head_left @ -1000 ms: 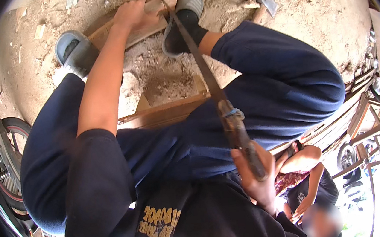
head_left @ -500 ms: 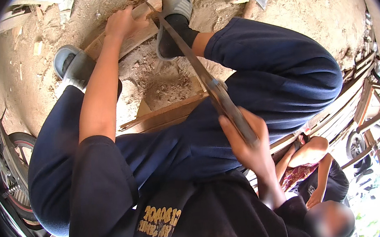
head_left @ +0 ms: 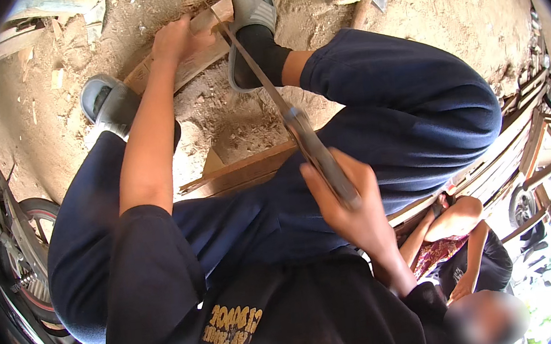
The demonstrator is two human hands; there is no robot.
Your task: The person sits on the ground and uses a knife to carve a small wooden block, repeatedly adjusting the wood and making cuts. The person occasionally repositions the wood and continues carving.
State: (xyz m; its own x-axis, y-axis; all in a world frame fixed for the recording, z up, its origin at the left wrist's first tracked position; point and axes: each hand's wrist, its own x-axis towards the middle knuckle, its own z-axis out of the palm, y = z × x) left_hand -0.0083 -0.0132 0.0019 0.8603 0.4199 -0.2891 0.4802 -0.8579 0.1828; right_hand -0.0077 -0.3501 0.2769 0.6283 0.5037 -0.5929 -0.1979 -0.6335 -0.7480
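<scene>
Right hand (head_left: 353,207) clenched on handsaw (head_left: 282,107), blade tip at plank (head_left: 193,56) under flat left hand (head_left: 178,40)

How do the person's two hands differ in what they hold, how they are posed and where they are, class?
The left hand presses flat on the wooden plank lying on the sandy ground, arm stretched far out. The right hand is closed in a fist round the handle of the handsaw, close to the body. The left hand lies beside the blade's far end; the right holds its near end. Both are bare.
</scene>
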